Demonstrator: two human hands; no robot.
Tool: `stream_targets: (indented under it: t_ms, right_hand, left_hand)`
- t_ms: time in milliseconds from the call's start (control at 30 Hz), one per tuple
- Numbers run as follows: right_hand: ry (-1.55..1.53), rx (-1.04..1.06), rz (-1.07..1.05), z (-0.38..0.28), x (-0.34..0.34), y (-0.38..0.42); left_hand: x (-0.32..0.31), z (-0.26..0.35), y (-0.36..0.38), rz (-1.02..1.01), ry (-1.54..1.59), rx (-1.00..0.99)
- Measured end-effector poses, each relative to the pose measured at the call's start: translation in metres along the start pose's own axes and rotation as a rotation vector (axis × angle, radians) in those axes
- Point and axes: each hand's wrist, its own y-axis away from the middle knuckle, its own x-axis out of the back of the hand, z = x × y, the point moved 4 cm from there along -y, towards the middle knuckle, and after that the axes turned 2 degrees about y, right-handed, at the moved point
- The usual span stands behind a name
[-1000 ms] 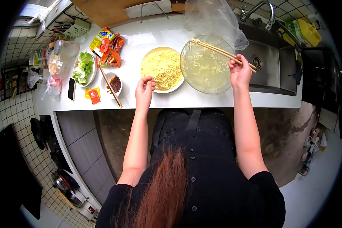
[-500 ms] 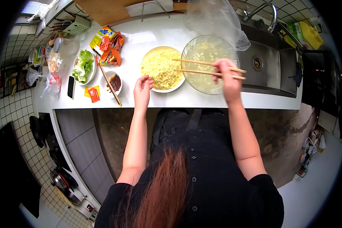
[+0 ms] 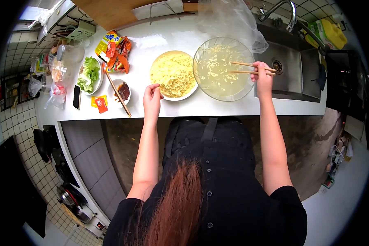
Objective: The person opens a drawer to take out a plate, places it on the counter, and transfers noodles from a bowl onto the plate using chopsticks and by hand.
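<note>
My right hand point(image 3: 263, 77) grips a pair of wooden chopsticks point(image 3: 246, 68) whose tips reach over the right side of a clear glass bowl point(image 3: 222, 67) holding cloudy water and loose noodle strands. Left of that bowl sits a white plate point(image 3: 173, 75) heaped with yellow noodles. My left hand point(image 3: 152, 98) rests at the plate's near-left rim, fingers loosely curled and holding nothing.
On the white counter point(image 3: 192, 107) lie a plate of lettuce point(image 3: 89, 74), a small sauce bowl point(image 3: 121, 90) with a second pair of chopsticks across it, noodle packets point(image 3: 115, 49), seasoning sachets point(image 3: 100, 101) and a phone point(image 3: 76, 96). A steel sink point(image 3: 293, 69) lies right; a plastic bag point(image 3: 229, 18) lies behind the bowl.
My right hand swung the chopsticks from the glass bowl's rim over towards the noodle plate, then back to the bowl's right side. My left hand shifted slightly at the plate's edge.
</note>
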Motion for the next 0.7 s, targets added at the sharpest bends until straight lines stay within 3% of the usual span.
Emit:
stream_targets:
  t_ms: [433,700]
  right_hand:
    - [-0.464,-0.221,0.043,0.022,-0.031,0.007]
    - [-0.531,-0.087,-0.098,-0.048,-0.061,0.03]
  left_hand:
    - [0.0,-0.002,0.006,-0.016,-0.01,-0.014]
    - [0.002,-0.005,0.007,-0.022,-0.002,-0.003]
